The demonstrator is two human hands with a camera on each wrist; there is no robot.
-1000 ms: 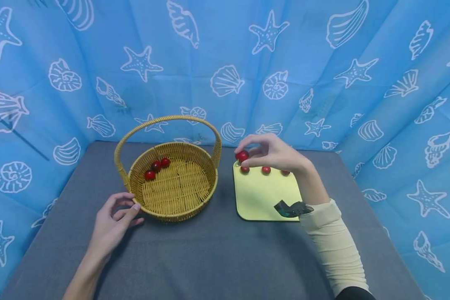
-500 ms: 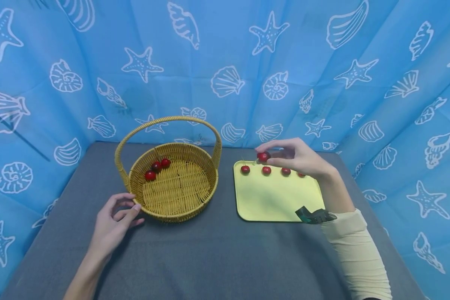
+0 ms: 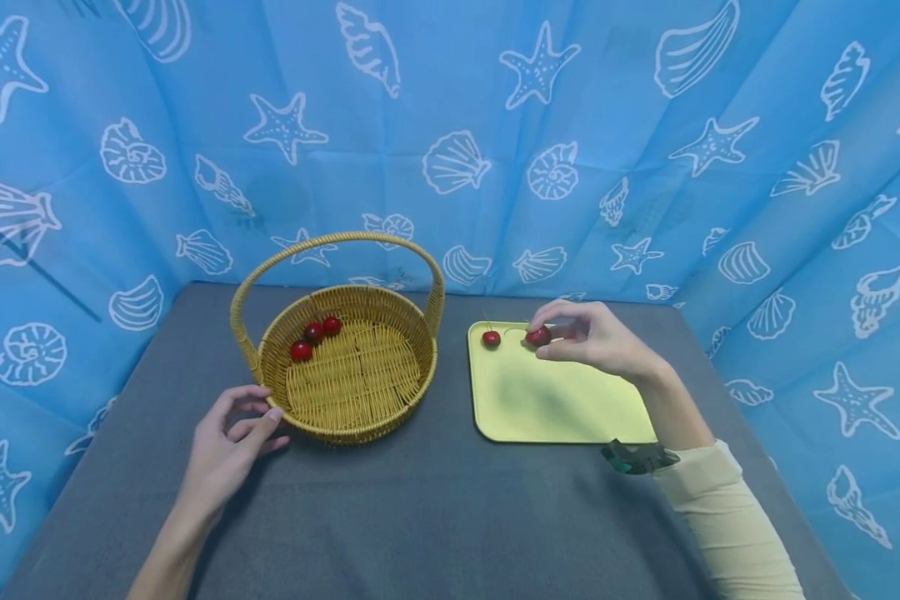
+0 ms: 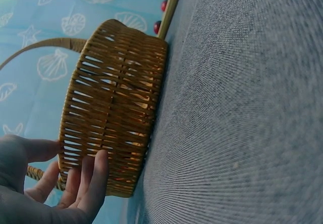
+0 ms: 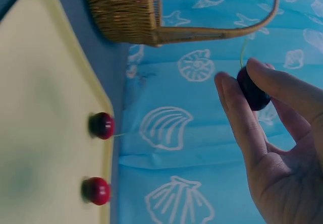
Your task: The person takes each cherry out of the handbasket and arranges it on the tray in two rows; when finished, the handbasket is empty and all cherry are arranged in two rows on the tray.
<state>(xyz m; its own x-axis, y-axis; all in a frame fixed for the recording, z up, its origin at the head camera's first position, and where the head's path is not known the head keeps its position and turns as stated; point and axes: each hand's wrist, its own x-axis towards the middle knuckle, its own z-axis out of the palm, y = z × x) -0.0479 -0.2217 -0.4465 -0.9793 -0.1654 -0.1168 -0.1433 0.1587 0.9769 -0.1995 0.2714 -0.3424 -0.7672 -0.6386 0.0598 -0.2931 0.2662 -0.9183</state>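
**Cherry down to tray level, basket side unchanged**

Comparing against a second ago: back then, held up high over the near-left corner of the tray's far edge; half a second ago, slid rightward and hovering above the row of cherries; now dropped low, right at the far edge of the yellow tray [image 3: 555, 408]. Still pinched in the right hand [image 3: 596, 340], thumb and fingertips clamped on the held cherry [image 3: 538, 336]. From the right wrist view, grip clearly not let go, with the fruit a bit clear of the surface. Hard to say from the head view whether touching the tray yet.

Just beside it on the left, one loose cherry [image 3: 491, 338] lying on the tray; a second one showing in the wrist view. The rest of that row hidden under the hand now.

No movement from the left hand [image 3: 225, 446]: resting on the grey desk [image 3: 435, 517], fingers relaxed and apart, lying against the wall of the wicker basket [image 3: 348, 421]. Same three basket cherries [image 3: 313, 332] inside, untouched.

Reads as a placing move nearly done rather than a pickup, but only a guess.
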